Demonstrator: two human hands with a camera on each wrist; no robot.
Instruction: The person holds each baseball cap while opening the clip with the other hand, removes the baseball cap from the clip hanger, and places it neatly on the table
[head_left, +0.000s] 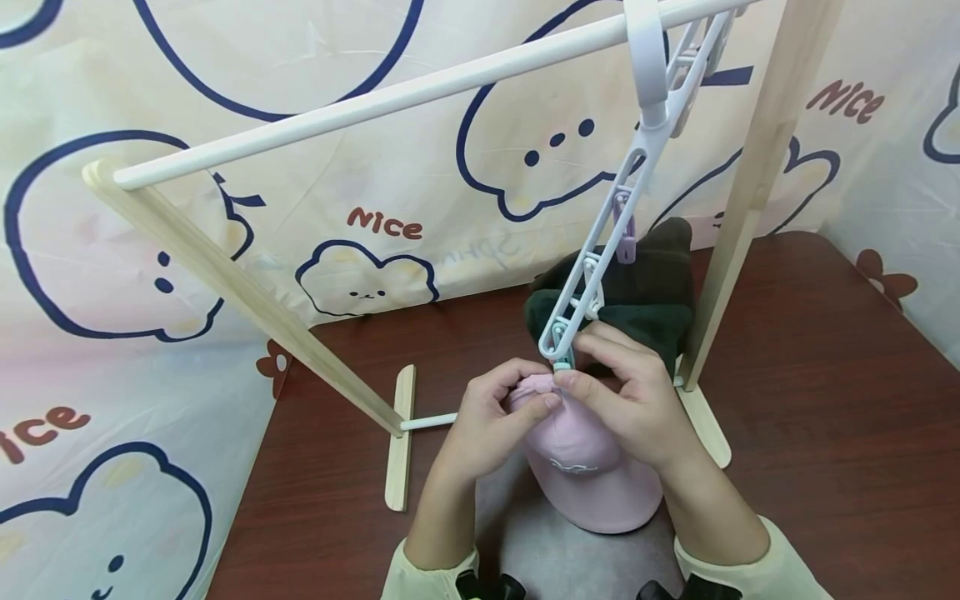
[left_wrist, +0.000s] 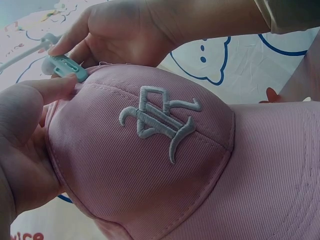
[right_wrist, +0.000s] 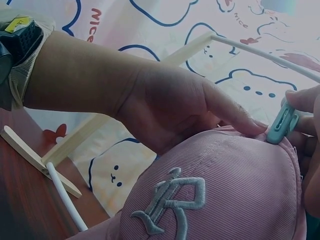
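Printed cream sheet [head_left: 322, 183] fills the left and top of the head view, with blue cartoon outlines and brown lettering. In front of it, at left, a pale wooden post [head_left: 255, 292] slants down to a flat foot [head_left: 401, 467] on the dark red-brown table [head_left: 832, 392]. A white rod [head_left: 375, 107] runs from the post's top towards the upper right.

At lower centre, the left hand [head_left: 491, 429] grips the gathered edge of the pink cap [head_left: 573, 442], thumb on the near side and fingers bent behind. The cap is just below the near end of the hanger, brim pointing down the frame. Its cloth is finely ribbed, with stitched seams; the crown is rounded and full, and its edge is bunched between the hands. The wrist views show a raised silver-grey letter embroidered on the front, like an ornate R.

Right of the left hand, the teal clip [head_left: 562, 360] meets the cap's edge; whether it bites the cloth I cannot tell. The pale blue hanger [head_left: 649, 150] rises to the rod, a lilac clip [head_left: 627, 242] on it. The right hand [head_left: 637, 400] pinches the teal clip between thumb and finger. Behind it sits dark green fabric [head_left: 648, 329], left of the right post [head_left: 738, 200].
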